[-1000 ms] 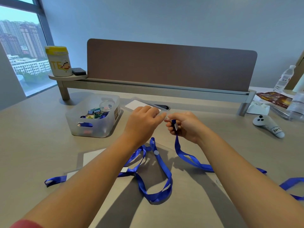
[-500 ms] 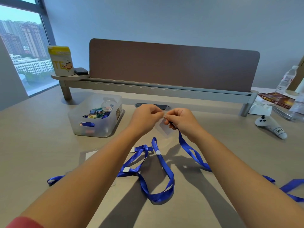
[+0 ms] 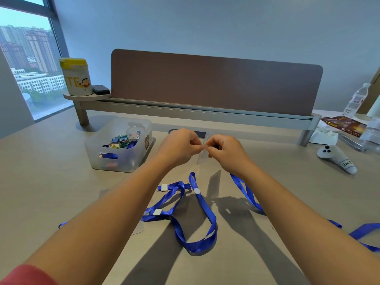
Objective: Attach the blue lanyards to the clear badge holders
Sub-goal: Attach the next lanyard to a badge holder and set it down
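Observation:
Both hands meet above the middle of the table. My left hand (image 3: 181, 146) pinches the top edge of a clear badge holder (image 3: 202, 156), which hangs edge-on between the hands. My right hand (image 3: 225, 150) pinches the same spot and holds the clip end of a blue lanyard (image 3: 245, 190) that trails down to the right under my forearm. A second blue lanyard (image 3: 197, 202) lies looped on the table below the hands. Another clear badge holder (image 3: 138, 229) lies flat beside my left forearm, partly hidden.
A translucent plastic bin (image 3: 118, 146) of small items stands left of the hands. A white controller (image 3: 337, 156) lies at the right, with water bottles (image 3: 356, 100) and a snack packet (image 3: 343, 124) behind it. A brown divider (image 3: 216, 83) crosses the back; a yellow-lidded canister (image 3: 75, 77) stands on its shelf.
The hands have closed together and risen a little. The badge holder now hangs between both pinches, and the lanyard's clip end has come up against its top edge.

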Demonstrator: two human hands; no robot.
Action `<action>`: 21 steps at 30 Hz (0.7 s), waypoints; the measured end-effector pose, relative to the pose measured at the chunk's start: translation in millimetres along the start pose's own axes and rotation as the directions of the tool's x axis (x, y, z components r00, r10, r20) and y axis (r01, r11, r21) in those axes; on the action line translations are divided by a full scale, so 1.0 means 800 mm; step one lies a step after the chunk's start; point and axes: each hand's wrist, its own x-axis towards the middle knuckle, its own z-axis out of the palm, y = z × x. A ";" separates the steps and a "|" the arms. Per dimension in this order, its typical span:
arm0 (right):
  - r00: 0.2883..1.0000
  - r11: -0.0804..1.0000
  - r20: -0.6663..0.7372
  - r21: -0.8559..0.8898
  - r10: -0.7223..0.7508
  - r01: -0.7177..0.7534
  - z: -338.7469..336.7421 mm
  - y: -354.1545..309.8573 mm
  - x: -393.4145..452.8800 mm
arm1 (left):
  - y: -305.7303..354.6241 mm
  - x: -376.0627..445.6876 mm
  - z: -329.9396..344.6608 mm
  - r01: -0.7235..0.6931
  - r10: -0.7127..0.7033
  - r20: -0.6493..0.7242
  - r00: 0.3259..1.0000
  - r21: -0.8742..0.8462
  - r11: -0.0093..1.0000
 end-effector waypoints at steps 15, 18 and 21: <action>0.998 0.998 -0.016 -0.006 -0.057 0.057 0.003 0.003 0.005 | -0.001 0.000 0.004 -0.068 0.062 -0.115 0.991 -0.050 0.996; 1.000 0.992 -0.002 0.123 -0.014 0.014 0.000 0.001 0.007 | -0.001 0.000 0.004 -0.031 0.012 -0.110 0.994 -0.174 0.984; 0.998 0.953 0.017 0.298 0.054 -0.057 -0.006 0.000 0.012 | -0.008 -0.005 0.001 0.238 -0.211 0.114 0.971 -0.557 0.796</action>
